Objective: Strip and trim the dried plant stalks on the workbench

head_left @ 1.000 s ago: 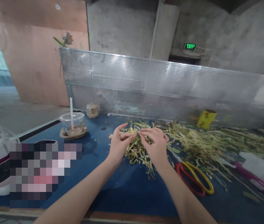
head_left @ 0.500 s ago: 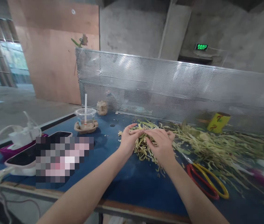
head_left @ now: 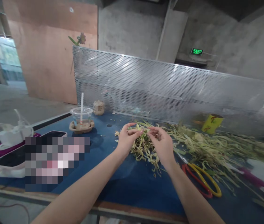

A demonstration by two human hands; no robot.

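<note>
My left hand is over a small heap of greenish-yellow plant pieces, with thumb and fingers pinched on a plant piece. Close beside it on the right, my right hand has its fingers curled and fingertips together at the same bit of plant. What exactly lies between the fingertips is small and partly hidden. A larger pile of wilted stems and leaves spreads over the blue table to the right. Scissors with one red and one yellow handle lie beside my right forearm.
A plastic cup with a straw stands in a cardboard holder at the left. Nearer are a phone, a purple power strip with white plugs and a blurred-out patch. A yellow roll stands near the perforated metal screen.
My hands have drawn slightly apart, and my right fingers are now more curled, with the fingertips at the plant. The whole view has shifted a little, so things appear farther left.
</note>
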